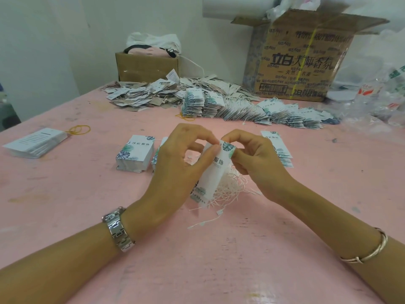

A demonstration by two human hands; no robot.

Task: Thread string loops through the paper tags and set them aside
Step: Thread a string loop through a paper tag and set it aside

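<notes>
Head view | pink table (pixel 219 266) | threaded tags (pixel 252 110) rowed at far side | left hand (pixel 175 165) and right hand (pixel 258 159) both curled, fingertips pinching the top end of one paper tag (pixel 215 172) | tag stands between them, long axis running away from the person | string loops (pixel 230 186) bundled just under it, nearer the right hand

- Near edge: pink table (pixel 219 270) lies open.
- Middle: tag stacks (pixel 135 153) and strings (pixel 232 186) crowd it (closely set).
- Back: tag heap (pixel 241 106) and cardboard box (pixel 302 62) form a wall.
</notes>
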